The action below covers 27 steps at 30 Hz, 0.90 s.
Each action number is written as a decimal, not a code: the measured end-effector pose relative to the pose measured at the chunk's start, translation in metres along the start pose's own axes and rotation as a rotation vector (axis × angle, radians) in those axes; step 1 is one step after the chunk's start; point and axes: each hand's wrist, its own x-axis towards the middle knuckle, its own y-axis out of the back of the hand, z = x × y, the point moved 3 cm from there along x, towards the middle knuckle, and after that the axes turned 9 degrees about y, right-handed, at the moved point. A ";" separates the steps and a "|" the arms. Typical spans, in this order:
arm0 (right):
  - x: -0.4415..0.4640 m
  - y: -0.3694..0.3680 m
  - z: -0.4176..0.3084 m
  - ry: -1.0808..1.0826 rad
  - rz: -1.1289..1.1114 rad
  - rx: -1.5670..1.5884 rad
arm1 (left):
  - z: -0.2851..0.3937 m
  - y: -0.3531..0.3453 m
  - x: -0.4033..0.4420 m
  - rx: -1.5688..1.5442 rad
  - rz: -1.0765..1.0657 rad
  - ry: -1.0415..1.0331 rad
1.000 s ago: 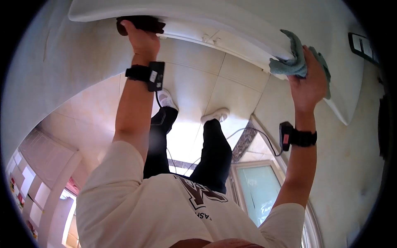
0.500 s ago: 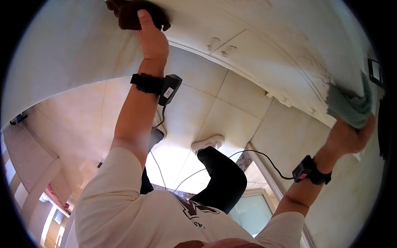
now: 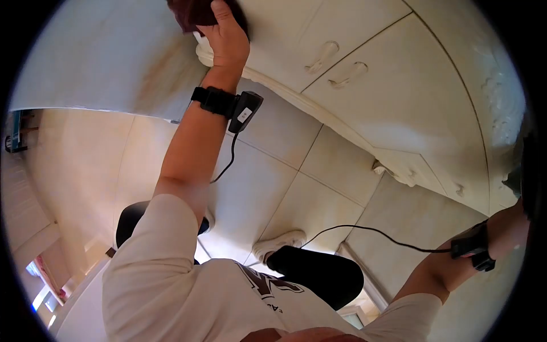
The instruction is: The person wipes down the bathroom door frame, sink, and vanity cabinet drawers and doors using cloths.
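Observation:
At the top of the view, my left hand (image 3: 229,40) grips a dark red cloth (image 3: 191,12), with the thumb lying over it. The cloth is beside the pale cabinet front and partly out of view. At the far right, my right hand (image 3: 513,225) is cut off by the dark rim of the picture, and its fingers are hidden. A bit of green cloth (image 3: 513,181) shows just beyond that hand, near the carved end of the cabinet (image 3: 393,74).
The cabinet doors carry two clear handles (image 3: 347,75). Black devices are strapped to both wrists, and a black cable (image 3: 370,228) runs from the right one. Below are floor tiles (image 3: 268,165) and a shoe (image 3: 277,244). A pale marbled surface (image 3: 102,62) is at upper left.
The view has shifted closer to the cabinet doors. My right hand and the green cloth have moved down and outward to the right edge. My left hand still holds the dark red cloth.

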 end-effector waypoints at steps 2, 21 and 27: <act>-0.004 0.000 -0.015 0.102 0.004 0.067 | -0.028 0.009 0.006 -0.054 0.120 -0.065; -0.003 0.025 0.010 0.006 -0.245 -0.585 | 0.112 -0.031 -0.061 0.536 -0.005 -1.165; -0.005 0.027 0.004 -0.170 -0.212 -0.675 | -0.068 0.023 -0.056 0.917 -0.279 -1.230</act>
